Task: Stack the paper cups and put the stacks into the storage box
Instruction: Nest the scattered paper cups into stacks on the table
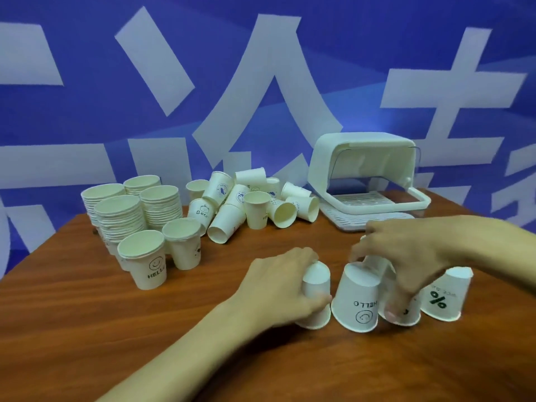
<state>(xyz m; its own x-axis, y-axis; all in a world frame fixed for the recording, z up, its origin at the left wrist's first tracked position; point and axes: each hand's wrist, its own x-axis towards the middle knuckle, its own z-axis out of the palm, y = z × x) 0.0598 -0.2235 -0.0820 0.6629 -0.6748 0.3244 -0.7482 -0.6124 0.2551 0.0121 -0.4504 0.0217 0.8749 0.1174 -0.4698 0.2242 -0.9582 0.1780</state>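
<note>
Currently 4 inverted paper cups (443,294) stand in a row on the worktop (87,329), axes vertical, mouths down. Grip: left hand (278,288) clamps the leftmost cup (316,285); right hand (406,256) wraps the 3rd cup (403,313). The HELLO cup (358,297) stands untouched between them. The storage box (362,158) sits open at rear right, nearer the right hand.

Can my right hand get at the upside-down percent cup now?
Likely yes once freed: the right hand holds another upside-down cup, and the percent cup stands uncovered right beside it.
</note>
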